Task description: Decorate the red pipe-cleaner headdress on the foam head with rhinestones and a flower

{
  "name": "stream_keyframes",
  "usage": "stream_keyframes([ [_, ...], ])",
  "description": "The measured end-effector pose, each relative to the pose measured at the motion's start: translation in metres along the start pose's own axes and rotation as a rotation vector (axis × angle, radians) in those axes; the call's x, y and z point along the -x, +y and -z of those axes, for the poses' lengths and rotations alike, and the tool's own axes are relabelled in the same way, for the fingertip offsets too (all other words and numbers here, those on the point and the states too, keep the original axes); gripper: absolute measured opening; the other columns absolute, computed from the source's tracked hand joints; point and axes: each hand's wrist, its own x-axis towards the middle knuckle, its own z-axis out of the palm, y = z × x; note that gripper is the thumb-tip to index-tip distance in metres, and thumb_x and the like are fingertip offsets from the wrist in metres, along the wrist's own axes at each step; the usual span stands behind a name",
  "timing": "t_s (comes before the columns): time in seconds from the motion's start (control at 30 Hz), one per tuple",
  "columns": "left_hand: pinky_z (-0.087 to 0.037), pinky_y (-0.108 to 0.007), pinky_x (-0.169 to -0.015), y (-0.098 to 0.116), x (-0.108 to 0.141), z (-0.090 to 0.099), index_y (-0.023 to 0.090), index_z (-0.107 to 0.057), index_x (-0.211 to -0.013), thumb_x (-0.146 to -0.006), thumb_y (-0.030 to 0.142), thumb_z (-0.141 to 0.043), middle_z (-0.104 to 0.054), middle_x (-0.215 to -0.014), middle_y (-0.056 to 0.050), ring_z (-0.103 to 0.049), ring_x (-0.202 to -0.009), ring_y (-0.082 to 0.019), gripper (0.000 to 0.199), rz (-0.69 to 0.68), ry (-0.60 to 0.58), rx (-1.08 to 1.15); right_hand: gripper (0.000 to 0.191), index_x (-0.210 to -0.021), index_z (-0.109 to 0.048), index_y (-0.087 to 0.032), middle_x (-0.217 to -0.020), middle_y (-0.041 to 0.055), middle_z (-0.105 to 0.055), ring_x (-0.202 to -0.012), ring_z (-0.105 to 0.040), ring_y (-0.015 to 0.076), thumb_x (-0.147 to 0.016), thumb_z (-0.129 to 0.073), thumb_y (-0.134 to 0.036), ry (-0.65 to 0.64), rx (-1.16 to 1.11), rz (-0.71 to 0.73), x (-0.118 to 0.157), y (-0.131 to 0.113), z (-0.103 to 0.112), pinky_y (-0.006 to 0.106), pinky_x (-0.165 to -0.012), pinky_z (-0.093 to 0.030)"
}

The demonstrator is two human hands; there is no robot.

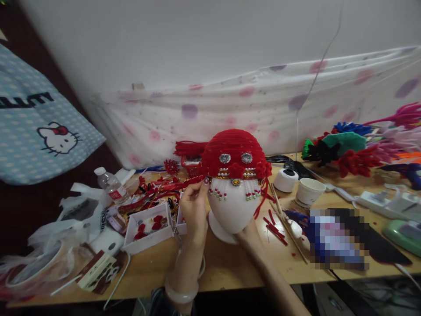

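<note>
Head view: a smooth white head form [230, 213] is set on the wooden table [230, 276], its rounded crown covered by a ribbed, fuzzy red cap [233, 145]. Two sparkling round ornaments [225, 158] are mounted on the cap above rows of pearly beads [223, 172], from which beaded fringes [252, 193] are hung. The left hand [193, 204] is raised, its wrist circled by a pale bangle [181, 295]; thumb and fingertips are brought narrowly together at the cap's lower edge, though whether anything is gripped cannot be told. The right hand [246, 233] is tucked low beneath the form's tapered chin, partly hidden, so its finger spread cannot be told.
</note>
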Motion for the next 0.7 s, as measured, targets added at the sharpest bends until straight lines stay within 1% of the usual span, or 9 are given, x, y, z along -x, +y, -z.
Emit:
stream_keyframes([
  [0.17,-0.044,-0.028,-0.070,0.005,0.007,-0.009,0.019,-0.068,-0.062,-0.062,0.035,-0.076,-0.067,-0.063,0.002,-0.056,-0.065,-0.013,0.017,0.039,0.078,-0.013,0.052,-0.121,-0.069,-0.018,-0.136,0.0168,-0.064,-0.129,-0.056,0.0396,-0.074,-0.062,-0.039,-0.004,-0.013,0.000,-0.002,0.002,0.000,0.052,-0.105,-0.047],
  [0.3,-0.044,-0.029,-0.067,0.005,0.010,-0.017,0.019,-0.066,-0.062,-0.064,0.035,-0.071,-0.066,-0.063,0.001,-0.055,-0.063,-0.014,0.017,0.059,0.117,-0.012,0.048,-0.115,-0.071,-0.017,-0.132,0.0185,-0.067,-0.126,-0.058,0.0412,-0.074,-0.063,-0.040,-0.021,-0.022,-0.004,-0.004,0.004,-0.001,0.054,-0.102,-0.049],
  [0.4,-0.043,-0.029,-0.066,0.003,0.011,-0.019,0.019,-0.065,-0.063,-0.066,0.034,-0.071,-0.064,-0.063,0.001,-0.054,-0.063,-0.014,0.016,0.028,0.137,-0.031,0.049,-0.116,-0.071,-0.017,-0.130,0.0182,-0.068,-0.125,-0.059,0.0403,-0.075,-0.064,-0.041,-0.029,-0.029,0.000,-0.004,0.003,-0.001,0.052,-0.100,-0.051],
  [0.5,-0.043,-0.029,-0.067,0.001,0.014,-0.012,0.019,-0.065,-0.063,-0.070,0.035,-0.070,-0.064,-0.064,0.000,-0.055,-0.065,-0.015,0.018,-0.028,0.130,-0.059,0.050,-0.117,-0.070,-0.018,-0.128,0.0174,-0.069,-0.125,-0.060,0.0390,-0.074,-0.064,-0.041,-0.023,-0.035,0.004,-0.003,0.003,0.000,0.049,-0.101,-0.051],
  [0.57,-0.045,-0.030,-0.069,0.000,0.017,-0.003,0.019,-0.067,-0.068,-0.076,0.037,-0.069,-0.066,-0.067,-0.001,-0.056,-0.067,-0.015,0.019,-0.067,0.117,-0.074,0.048,-0.116,-0.070,-0.018,-0.123,0.0175,-0.071,-0.122,-0.061,0.0383,-0.074,-0.065,-0.041,-0.022,-0.037,0.004,-0.001,0.004,0.000,0.048,-0.100,-0.051],
  [0.63,-0.047,-0.032,-0.074,-0.001,0.018,0.005,0.019,-0.073,-0.081,-0.079,0.037,-0.069,-0.072,-0.079,-0.004,-0.061,-0.075,-0.017,0.018,-0.111,0.101,-0.087,0.045,-0.115,-0.070,-0.018,-0.119,0.0167,-0.073,-0.117,-0.065,0.0359,-0.076,-0.066,-0.042,-0.035,-0.039,0.005,0.000,0.007,-0.001,0.048,-0.099,-0.052],
  [0.7,-0.049,-0.034,-0.083,-0.003,0.017,0.010,0.021,-0.076,-0.095,-0.079,0.034,-0.070,-0.075,-0.093,-0.006,-0.065,-0.086,-0.019,0.021,-0.158,0.064,-0.096,0.045,-0.117,-0.068,-0.018,-0.121,0.0152,-0.071,-0.116,-0.065,0.0333,-0.080,-0.068,-0.043,-0.054,-0.037,0.007,0.001,0.010,-0.002,0.051,-0.100,-0.051],
])
